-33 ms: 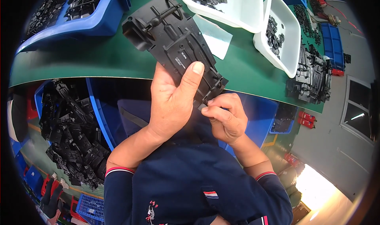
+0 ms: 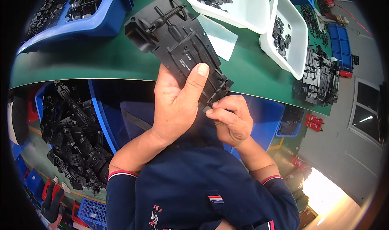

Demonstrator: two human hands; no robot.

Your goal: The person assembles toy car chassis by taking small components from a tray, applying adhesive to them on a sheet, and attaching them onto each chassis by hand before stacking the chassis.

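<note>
My left hand [image 2: 178,98] is closed around a long black moulded plastic part [image 2: 184,47], its thumb lying across the ribbed face. The part is held tilted above the table's near edge, with its broad curved end up and to the left. At its lower end, my right hand [image 2: 233,120] pinches a small dark grey piece [image 2: 206,108] between thumb and forefinger. Whether this piece is separate from the black part or belongs to it, I cannot tell. The left fingers are hidden behind the part.
Two white trays [image 2: 300,64] with small black pieces stand on the green table [image 2: 101,62], near a clear sheet [image 2: 221,37]. Stacked black parts [image 2: 318,78] lie at the right. Blue bins of black parts stand far left [image 2: 95,25] and below the table edge [image 2: 99,112].
</note>
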